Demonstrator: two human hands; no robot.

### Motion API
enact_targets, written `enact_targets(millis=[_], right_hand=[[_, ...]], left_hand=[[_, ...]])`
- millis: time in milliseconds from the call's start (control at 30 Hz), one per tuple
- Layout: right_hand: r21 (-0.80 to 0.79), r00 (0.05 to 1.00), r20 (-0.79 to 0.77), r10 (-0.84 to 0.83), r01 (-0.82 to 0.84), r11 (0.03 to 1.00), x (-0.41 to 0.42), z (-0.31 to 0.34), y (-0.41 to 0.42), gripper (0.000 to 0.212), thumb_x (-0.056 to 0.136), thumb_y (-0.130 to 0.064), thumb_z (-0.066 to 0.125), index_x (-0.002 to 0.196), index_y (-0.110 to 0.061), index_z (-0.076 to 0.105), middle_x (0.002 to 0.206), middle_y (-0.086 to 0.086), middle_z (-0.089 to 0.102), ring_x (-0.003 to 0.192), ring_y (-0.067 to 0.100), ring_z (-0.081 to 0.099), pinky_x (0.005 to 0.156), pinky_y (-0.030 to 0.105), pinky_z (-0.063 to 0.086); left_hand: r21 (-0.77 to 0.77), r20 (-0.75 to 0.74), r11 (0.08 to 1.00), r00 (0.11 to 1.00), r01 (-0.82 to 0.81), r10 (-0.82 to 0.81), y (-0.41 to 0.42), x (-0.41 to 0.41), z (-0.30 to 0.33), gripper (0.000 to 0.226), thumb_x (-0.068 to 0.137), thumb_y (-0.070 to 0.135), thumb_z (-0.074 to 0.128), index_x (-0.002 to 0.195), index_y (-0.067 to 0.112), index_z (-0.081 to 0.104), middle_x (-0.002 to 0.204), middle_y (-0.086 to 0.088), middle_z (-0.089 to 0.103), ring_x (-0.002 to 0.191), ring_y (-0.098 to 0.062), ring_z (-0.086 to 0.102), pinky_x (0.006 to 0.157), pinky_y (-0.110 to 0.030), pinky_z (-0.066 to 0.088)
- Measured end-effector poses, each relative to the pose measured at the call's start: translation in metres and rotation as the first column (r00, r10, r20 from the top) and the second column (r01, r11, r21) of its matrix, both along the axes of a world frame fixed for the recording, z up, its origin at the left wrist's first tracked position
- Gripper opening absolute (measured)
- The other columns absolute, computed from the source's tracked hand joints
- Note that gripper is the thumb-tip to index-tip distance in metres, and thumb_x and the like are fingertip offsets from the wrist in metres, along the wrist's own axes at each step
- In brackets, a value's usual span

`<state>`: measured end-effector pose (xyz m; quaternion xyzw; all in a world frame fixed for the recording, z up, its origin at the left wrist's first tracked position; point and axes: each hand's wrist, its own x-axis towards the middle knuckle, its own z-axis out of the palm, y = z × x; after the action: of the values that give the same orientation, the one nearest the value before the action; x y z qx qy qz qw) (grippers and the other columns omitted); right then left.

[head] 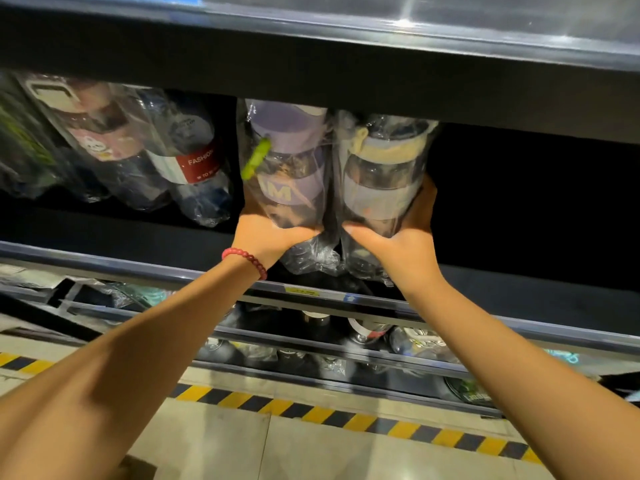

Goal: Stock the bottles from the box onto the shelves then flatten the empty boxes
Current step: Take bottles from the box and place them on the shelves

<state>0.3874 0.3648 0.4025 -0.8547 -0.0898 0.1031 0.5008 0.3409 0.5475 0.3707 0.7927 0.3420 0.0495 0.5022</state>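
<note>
"FASHION" on red-banded bottle (194, 168); "M" on purple bottle (291, 188)

Two clear plastic-wrapped bottles are held up, a purple-lidded bottle (289, 161) and a cream-lidded bottle (381, 168), three more wrapped bottles stand to their left, namely a pink panda-printed bottle (104, 140), a red-labelled bottle (194, 161) and a green-printed bottle (24, 147), and two hands show.

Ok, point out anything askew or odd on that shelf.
The bagged bottles at left lean sideways instead of standing upright. The two gripped by the left hand and right hand look straight.
</note>
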Motion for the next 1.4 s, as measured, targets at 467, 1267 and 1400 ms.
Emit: enact_targets(millis=[467,1267,1400], right_hand=[[-0.195,1.000,-0.002,0.005,-0.005,0.981,0.004,-0.022,0.008,0.047,0.078,-0.035,0.074,0.050,-0.011,0.045,0.052,-0.001,0.046,0.051,0.009,0.043,0.048,0.015,0.037],[-0.110,0.968,0.213,-0.133,0.159,0.981,0.046,-0.044,0.064,0.105,0.067,-0.028,0.084,0.147,-0.010,0.018,0.150,0.009,0.030,0.136,0.026,0.035,0.100,0.023,0.031],[0.008,0.982,0.144,-0.123,0.124,0.992,0.047,-0.040,0.055,0.103,0.062,-0.027,0.087,0.143,-0.009,0.024,0.147,0.009,0.037,0.134,0.027,0.038,0.108,0.034,0.036]], left_hand=[[0.145,0.173,0.989,0.982,0.043,-0.068,0.011,-0.015,0.006,0.047,0.065,0.028,0.084,0.089,-0.008,0.063,0.081,-0.018,0.062,0.077,-0.023,0.059,0.072,-0.043,0.053],[0.157,0.320,0.986,0.948,-0.059,0.006,0.032,0.021,0.005,0.088,0.069,0.008,0.080,0.141,0.004,0.030,0.134,-0.004,0.046,0.121,-0.015,0.044,0.091,-0.005,0.031],[0.087,-0.018,0.996,1.000,0.023,-0.021,0.037,0.005,0.001,0.030,0.077,0.011,0.075,0.099,0.001,0.059,0.105,0.001,0.054,0.104,-0.015,0.054,0.093,-0.018,0.042]])
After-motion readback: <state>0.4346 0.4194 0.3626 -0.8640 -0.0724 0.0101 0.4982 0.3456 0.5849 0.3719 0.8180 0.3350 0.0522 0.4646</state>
